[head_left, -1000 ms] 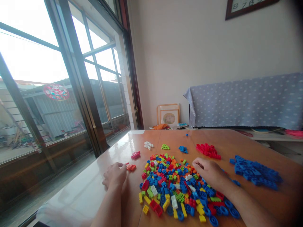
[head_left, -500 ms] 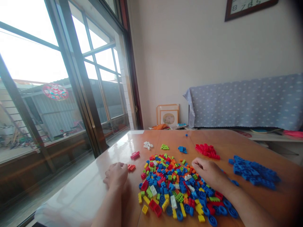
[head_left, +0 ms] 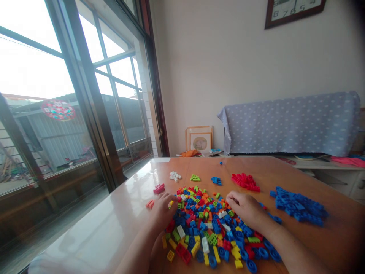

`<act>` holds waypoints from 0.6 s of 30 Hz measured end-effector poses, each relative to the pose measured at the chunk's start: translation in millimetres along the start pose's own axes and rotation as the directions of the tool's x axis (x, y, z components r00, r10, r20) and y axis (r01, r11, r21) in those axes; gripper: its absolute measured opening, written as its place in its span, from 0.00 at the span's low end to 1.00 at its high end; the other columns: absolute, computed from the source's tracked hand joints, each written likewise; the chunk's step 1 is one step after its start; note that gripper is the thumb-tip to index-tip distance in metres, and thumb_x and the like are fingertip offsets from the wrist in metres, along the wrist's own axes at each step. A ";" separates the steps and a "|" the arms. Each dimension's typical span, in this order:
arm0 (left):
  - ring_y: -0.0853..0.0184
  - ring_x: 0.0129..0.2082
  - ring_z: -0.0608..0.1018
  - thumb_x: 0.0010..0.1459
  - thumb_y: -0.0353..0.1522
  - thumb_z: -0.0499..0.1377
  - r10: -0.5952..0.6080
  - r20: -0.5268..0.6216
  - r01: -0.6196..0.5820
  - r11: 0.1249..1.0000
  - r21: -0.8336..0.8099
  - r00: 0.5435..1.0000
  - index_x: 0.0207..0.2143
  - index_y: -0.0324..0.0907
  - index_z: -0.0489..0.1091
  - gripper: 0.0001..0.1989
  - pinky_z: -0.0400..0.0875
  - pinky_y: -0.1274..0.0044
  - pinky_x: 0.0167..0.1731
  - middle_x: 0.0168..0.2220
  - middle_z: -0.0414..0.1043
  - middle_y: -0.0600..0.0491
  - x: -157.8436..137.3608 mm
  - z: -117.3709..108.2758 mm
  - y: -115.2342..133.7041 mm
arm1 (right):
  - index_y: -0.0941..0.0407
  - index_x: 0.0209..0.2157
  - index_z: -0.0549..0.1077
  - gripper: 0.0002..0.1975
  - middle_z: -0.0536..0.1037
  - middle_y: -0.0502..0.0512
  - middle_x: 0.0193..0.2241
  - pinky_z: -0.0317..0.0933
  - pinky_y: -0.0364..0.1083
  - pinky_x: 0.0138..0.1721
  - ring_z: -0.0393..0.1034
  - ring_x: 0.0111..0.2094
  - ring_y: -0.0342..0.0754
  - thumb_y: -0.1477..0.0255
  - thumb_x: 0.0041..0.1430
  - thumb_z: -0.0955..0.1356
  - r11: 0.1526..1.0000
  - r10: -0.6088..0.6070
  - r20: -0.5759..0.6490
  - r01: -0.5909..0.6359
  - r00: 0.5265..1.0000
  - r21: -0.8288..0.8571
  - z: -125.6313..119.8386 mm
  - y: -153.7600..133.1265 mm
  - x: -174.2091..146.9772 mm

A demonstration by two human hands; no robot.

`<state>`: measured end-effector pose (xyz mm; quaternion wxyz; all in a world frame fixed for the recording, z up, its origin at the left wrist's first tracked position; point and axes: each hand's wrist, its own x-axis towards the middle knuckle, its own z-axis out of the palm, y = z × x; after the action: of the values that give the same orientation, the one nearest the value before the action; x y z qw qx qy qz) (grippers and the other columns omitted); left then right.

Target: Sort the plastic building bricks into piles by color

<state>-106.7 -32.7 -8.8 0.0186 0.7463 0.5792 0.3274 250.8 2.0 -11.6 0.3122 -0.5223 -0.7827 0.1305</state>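
A mixed pile of toy building bricks (head_left: 205, 249), in red, blue, yellow, green, orange and white, lies on the wooden table (head_left: 119, 224). At the pile's left edge is my left hand (head_left: 162, 211), its fingers apart and bent down over the bricks; a bit of yellow shows between them. My right hand (head_left: 243, 207) rests over the pile's right side with its fingers curled closed, and whatever they hold is hidden. Orange bricks (head_left: 149, 204) sit just left of my left hand, with dark pink bricks (head_left: 159, 188) behind them.
Sorted groups stand beyond the pile: white bricks (head_left: 175, 176), green bricks (head_left: 195, 177), a few blue bricks (head_left: 216, 180) and red bricks (head_left: 245, 182). A big blue heap (head_left: 299, 207) lies at the right. Glass doors (head_left: 57, 144) run along the left.
My left hand has moved right, from beside the orange bricks to the pile's left edge. My right hand stays closed over the pile. The view has shifted slightly.
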 end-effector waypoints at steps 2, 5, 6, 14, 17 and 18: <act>0.59 0.44 0.77 0.64 0.35 0.56 -0.002 0.042 0.001 1.000 0.008 0.999 0.39 0.47 0.78 0.10 0.70 0.71 0.46 0.41 0.79 0.50 4.0 -2.3 6.4 | 0.53 0.29 0.70 0.15 0.77 0.50 0.25 0.53 0.44 0.31 0.72 0.29 0.48 0.62 0.67 0.61 1.000 0.005 -0.008 -0.005 1.000 -0.005 -0.3 0.5 0.4; 0.58 0.46 0.78 0.64 0.34 0.56 -0.050 0.091 0.045 0.997 0.055 0.995 0.43 0.47 0.78 0.11 0.71 0.71 0.45 0.44 0.79 0.49 13.0 -7.2 11.1 | 0.53 0.30 0.71 0.15 0.77 0.50 0.25 0.53 0.44 0.31 0.71 0.29 0.48 0.62 0.67 0.61 1.000 0.008 -0.008 -0.008 1.000 -0.007 -1.3 1.1 0.9; 0.58 0.46 0.78 0.64 0.34 0.56 -0.069 0.108 0.061 0.995 0.075 0.992 0.44 0.47 0.78 0.11 0.71 0.71 0.45 0.45 0.79 0.48 16.4 -8.5 11.3 | 0.53 0.30 0.71 0.15 0.77 0.50 0.25 0.53 0.44 0.31 0.71 0.29 0.48 0.62 0.67 0.60 1.000 0.005 -0.005 -0.005 1.000 -0.005 -2.0 0.8 0.9; 0.57 0.50 0.79 0.63 0.32 0.56 -0.114 0.213 0.072 0.978 0.198 0.970 0.48 0.45 0.77 0.14 0.70 0.71 0.48 0.49 0.79 0.46 46.8 5.0 5.1 | 0.53 0.29 0.69 0.13 0.76 0.49 0.25 0.51 0.44 0.31 0.70 0.30 0.47 0.65 0.67 0.61 1.000 -0.007 -0.026 0.007 1.000 -0.008 -8.1 -9.4 -1.7; 0.57 0.53 0.77 0.64 0.32 0.55 -0.069 0.233 0.019 0.977 0.211 0.970 0.52 0.45 0.75 0.16 0.69 0.69 0.52 0.52 0.78 0.46 62.5 21.3 8.8 | 0.53 0.29 0.71 0.13 0.77 0.49 0.26 0.51 0.43 0.32 0.70 0.30 0.47 0.66 0.67 0.61 1.000 0.000 -0.023 0.001 1.000 0.005 -8.6 -10.4 -2.2; 0.57 0.55 0.76 0.64 0.31 0.54 -0.055 0.241 0.004 0.978 0.208 0.969 0.53 0.45 0.74 0.17 0.69 0.68 0.53 0.53 0.77 0.46 68.1 27.3 10.3 | 0.53 0.30 0.71 0.13 0.78 0.49 0.26 0.51 0.43 0.32 0.70 0.30 0.47 0.66 0.67 0.61 1.000 -0.001 -0.021 0.001 1.000 0.011 -8.6 -10.4 -2.3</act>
<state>-76.2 33.2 5.8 0.0174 0.7701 0.6144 0.1708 249.2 -5.4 -0.3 0.3234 -0.5216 -0.7789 0.1293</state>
